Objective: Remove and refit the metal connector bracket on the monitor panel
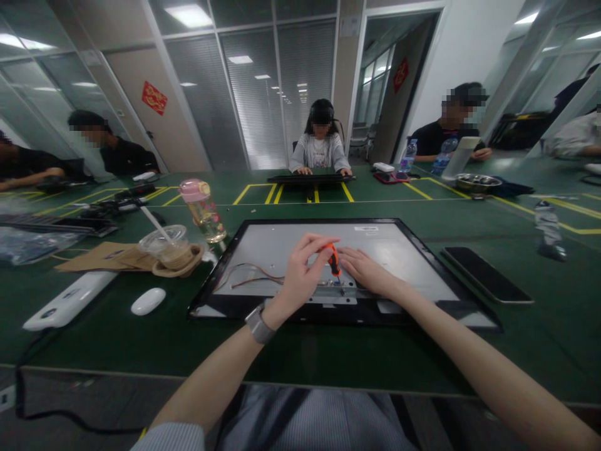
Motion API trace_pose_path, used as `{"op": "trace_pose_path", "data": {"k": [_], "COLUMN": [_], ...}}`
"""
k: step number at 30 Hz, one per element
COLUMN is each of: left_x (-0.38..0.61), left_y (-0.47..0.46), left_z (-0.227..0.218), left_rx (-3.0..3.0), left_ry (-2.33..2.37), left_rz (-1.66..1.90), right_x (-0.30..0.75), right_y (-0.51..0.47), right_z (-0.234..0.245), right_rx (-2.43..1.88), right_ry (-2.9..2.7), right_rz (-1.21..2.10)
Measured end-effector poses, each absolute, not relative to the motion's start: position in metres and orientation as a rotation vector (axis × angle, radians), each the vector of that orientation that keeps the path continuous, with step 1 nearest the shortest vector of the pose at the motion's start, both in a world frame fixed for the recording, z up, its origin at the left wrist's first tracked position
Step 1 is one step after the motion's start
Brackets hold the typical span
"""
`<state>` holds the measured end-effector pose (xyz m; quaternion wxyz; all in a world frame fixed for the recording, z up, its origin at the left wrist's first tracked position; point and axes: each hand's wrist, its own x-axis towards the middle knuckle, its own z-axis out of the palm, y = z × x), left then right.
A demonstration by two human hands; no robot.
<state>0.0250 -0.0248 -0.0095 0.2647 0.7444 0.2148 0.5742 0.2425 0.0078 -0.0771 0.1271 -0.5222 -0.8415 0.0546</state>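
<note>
A flat display panel (399,247) in a black frame lies face down on the green table before me. My left hand (300,275) pinches the top of an orange-handled screwdriver (333,260) that stands upright, tip on a metal strip (328,294) near the panel's front edge. My right hand (369,269) rests on the panel right beside the screwdriver, fingers curled at its handle. Thin coloured wires (248,275) run across the panel's left part. A watch sits on my left wrist.
A black phone (486,274) lies right of the panel. To the left are a white mouse (148,300), a white power strip (70,299), a plastic cup with straw (166,244) and a pink-capped bottle (204,210). Other people sit around the table.
</note>
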Motion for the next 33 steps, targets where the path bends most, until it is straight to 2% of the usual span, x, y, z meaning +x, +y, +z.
{"op": "trace_pose_path", "data": {"k": [4,10,15,22,27,33], "left_x": [0.028,0.027,0.023,0.025,0.023,0.022], "left_y": [-0.028,-0.023,-0.022,-0.021,-0.022,-0.016], "left_z": [-0.011,-0.017,-0.012,-0.012,-0.01,-0.011], "left_rx": [2.025,2.006,2.041,2.017,2.037,2.018], "left_ry": [0.512,0.632,0.536,0.632,0.485,0.627], "left_rz": [1.477,1.623,1.507,1.63,1.547,1.693], "right_x": [0.243,0.243,0.243,0.243,0.243,0.244], "right_y": [0.009,0.009,0.009,0.009,0.008,0.008], "right_z": [-0.08,-0.079,-0.079,-0.08,-0.077,-0.077], "right_rx": [-1.486,-1.501,-1.502,-1.482,-1.5,-1.499], "right_ry": [-2.448,-2.441,-2.438,-2.453,-2.447,-2.483], "right_rz": [0.134,0.15,0.147,0.134,0.14,0.157]}}
